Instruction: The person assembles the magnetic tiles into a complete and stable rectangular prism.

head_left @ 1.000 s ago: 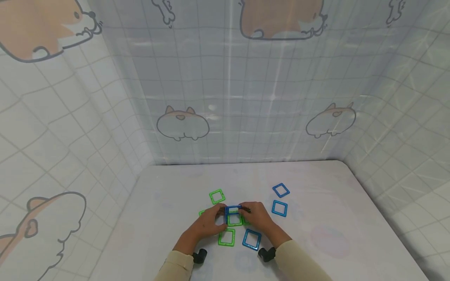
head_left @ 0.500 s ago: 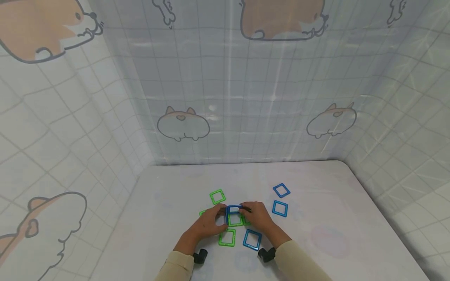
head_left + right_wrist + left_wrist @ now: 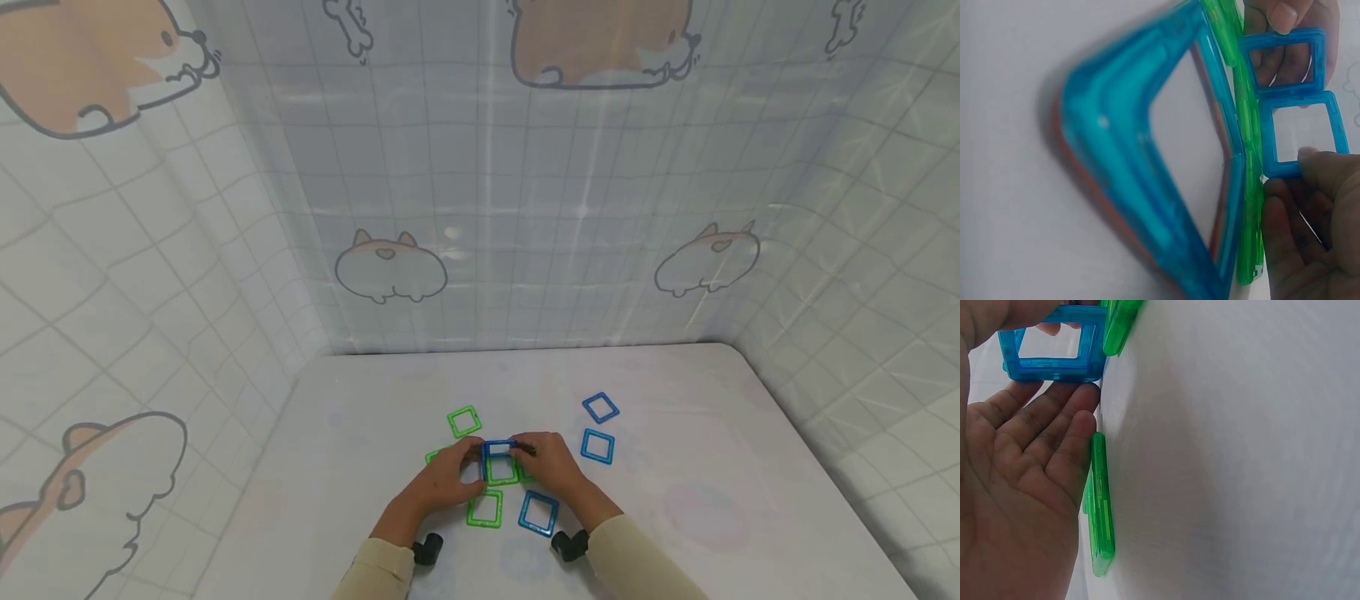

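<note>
My left hand [image 3: 442, 477] grips an upright blue square magnetic tile [image 3: 1319, 62], thumb on one side and fingers on the other. My right hand [image 3: 553, 461] pinches a second upright blue magnetic tile [image 3: 1268, 147] by its edge. In the right wrist view these two tiles meet at a corner, standing along a row of green tiles [image 3: 1249, 187]. The head view shows a flat green tile [image 3: 502, 480] between the hands and another green tile [image 3: 527, 477] partly hidden by the right hand.
Nearer the body lie a green tile [image 3: 484, 524] and a blue tile [image 3: 537, 528]. A green tile [image 3: 464, 433] lies beyond the left hand. Two blue tiles, a farther tile [image 3: 600, 419] and a nearer tile [image 3: 597, 460], lie right of the right hand on the white table [image 3: 675, 417].
</note>
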Demonstrator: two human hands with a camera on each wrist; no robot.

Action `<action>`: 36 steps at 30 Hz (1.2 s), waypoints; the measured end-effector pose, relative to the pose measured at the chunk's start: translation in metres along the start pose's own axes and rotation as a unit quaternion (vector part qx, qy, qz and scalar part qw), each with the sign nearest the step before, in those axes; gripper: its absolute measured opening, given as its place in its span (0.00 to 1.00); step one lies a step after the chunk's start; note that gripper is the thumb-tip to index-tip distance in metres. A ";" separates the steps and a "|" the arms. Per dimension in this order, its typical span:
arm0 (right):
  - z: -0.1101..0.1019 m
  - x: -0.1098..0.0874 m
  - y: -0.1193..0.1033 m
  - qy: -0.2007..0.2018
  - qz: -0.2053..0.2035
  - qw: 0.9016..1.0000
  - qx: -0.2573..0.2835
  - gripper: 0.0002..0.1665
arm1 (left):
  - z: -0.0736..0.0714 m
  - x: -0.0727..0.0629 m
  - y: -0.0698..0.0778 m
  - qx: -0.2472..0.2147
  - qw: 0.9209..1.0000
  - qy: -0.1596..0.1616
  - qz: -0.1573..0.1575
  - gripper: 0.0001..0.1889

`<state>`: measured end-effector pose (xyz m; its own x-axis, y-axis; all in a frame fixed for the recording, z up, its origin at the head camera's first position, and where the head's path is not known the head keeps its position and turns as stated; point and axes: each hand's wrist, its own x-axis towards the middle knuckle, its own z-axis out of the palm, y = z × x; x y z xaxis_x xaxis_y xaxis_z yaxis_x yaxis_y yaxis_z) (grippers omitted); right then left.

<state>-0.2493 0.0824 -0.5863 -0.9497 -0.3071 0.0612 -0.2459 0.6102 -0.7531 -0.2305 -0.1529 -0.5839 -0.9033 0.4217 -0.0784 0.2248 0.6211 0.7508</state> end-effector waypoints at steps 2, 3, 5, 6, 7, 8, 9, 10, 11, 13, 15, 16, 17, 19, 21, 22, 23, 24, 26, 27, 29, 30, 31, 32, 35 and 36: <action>0.000 0.000 0.000 0.001 -0.004 1.000 0.003 0.16 | 0.000 0.001 -0.001 -0.002 1.000 0.000 0.001 0.36; 0.000 0.000 0.000 0.001 -0.003 1.000 0.004 0.16 | 0.000 0.001 -0.001 -0.002 1.000 0.000 0.001 0.36; 0.001 0.000 0.001 0.003 -0.007 1.000 0.001 0.17 | 0.001 0.001 -0.001 -0.001 1.000 0.000 0.000 0.36; 0.001 0.000 0.002 0.003 -0.008 1.000 0.000 0.17 | 0.001 0.001 -0.001 -0.002 1.000 0.000 -0.001 0.36; 0.002 0.000 0.002 0.005 -0.010 1.000 -0.003 0.18 | 0.001 0.001 -0.002 -0.001 1.000 0.000 -0.001 0.36; 0.002 0.000 0.002 0.005 -0.008 1.000 -0.005 0.18 | 0.001 0.001 -0.002 -0.001 1.000 0.000 -0.002 0.36; 0.002 0.000 0.002 0.006 -0.009 1.000 -0.006 0.18 | 0.001 0.001 -0.002 0.000 1.000 0.001 -0.002 0.36; 0.002 0.000 0.002 0.007 -0.010 1.000 -0.006 0.18 | 0.001 0.000 -0.002 0.000 1.000 0.001 -0.002 0.35; 0.002 0.000 0.002 0.007 -0.007 1.000 -0.006 0.18 | 0.001 0.000 -0.002 0.001 1.000 0.001 -0.002 0.35; 0.002 0.000 0.002 0.006 -0.009 1.000 -0.004 0.18 | 0.000 0.000 -0.002 0.002 1.000 0.002 -0.002 0.35; 0.002 0.000 0.002 0.003 -0.010 1.000 -0.001 0.18 | 0.000 0.000 -0.001 0.004 1.000 0.003 -0.002 0.35; 0.001 0.000 0.002 0.001 -0.007 1.000 0.001 0.17 | 0.000 0.000 -0.001 0.003 1.000 0.002 -0.001 0.34; 0.001 0.000 0.002 -0.001 -0.004 1.000 0.002 0.16 | 0.000 0.000 -0.001 0.003 1.000 0.003 -0.001 0.34; 0.001 0.001 0.002 -0.002 0.000 1.000 0.003 0.15 | 0.000 0.000 -0.001 0.003 1.000 0.003 0.000 0.35; 0.001 0.001 0.003 -0.003 0.005 1.000 0.004 0.15 | 0.000 0.000 -0.001 0.004 1.000 0.003 0.003 0.35; 0.001 0.001 0.003 -0.003 0.008 1.000 0.005 0.14 | 0.000 0.000 -0.001 0.004 1.000 0.003 0.004 0.35; 0.001 0.001 0.003 -0.002 0.008 1.000 0.006 0.14 | 0.001 -0.001 -0.001 0.003 1.000 0.003 0.005 0.35; 0.001 0.001 0.003 -0.002 0.006 1.000 0.004 0.14 | 0.001 -0.001 -0.001 0.002 1.000 0.003 0.006 0.35; 0.001 0.001 0.003 -0.001 0.002 1.000 0.001 0.14 | 0.001 -0.001 -0.002 0.000 1.000 0.003 0.006 0.35; 0.001 0.001 0.003 0.000 0.002 1.000 -0.001 0.14 | 0.001 -0.001 -0.002 -0.002 1.000 0.003 0.006 0.36; 0.001 0.001 0.003 0.000 0.001 1.000 -0.004 0.14 | 0.001 -0.001 -0.002 -0.004 1.000 0.003 0.006 0.36; 0.001 0.001 0.003 0.001 0.000 1.000 -0.005 0.14 | 0.001 -0.001 -0.002 -0.002 1.000 0.004 0.005 0.36; 0.002 0.001 0.003 0.001 0.001 1.000 -0.004 0.14 | 0.001 -0.001 -0.002 -0.001 1.000 0.004 0.005 0.36; 0.002 0.001 0.004 0.001 0.002 1.000 -0.004 0.14 | 0.001 -0.001 -0.002 -0.001 1.000 0.005 0.005 0.36; 0.002 0.000 0.004 0.000 0.005 1.000 0.001 0.14 | 0.001 -0.001 -0.002 0.002 1.000 0.005 0.005 0.35; 0.003 0.000 0.004 0.000 0.006 1.000 0.002 0.14 | 0.001 -0.001 -0.002 0.003 1.000 0.005 0.005 0.35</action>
<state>-0.2501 0.0830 -0.5912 -0.9524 -0.3002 0.0524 -0.2341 0.6105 -0.7566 -0.2298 -0.1538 -0.5857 -0.9043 0.4220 -0.0649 0.2360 0.6205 0.7478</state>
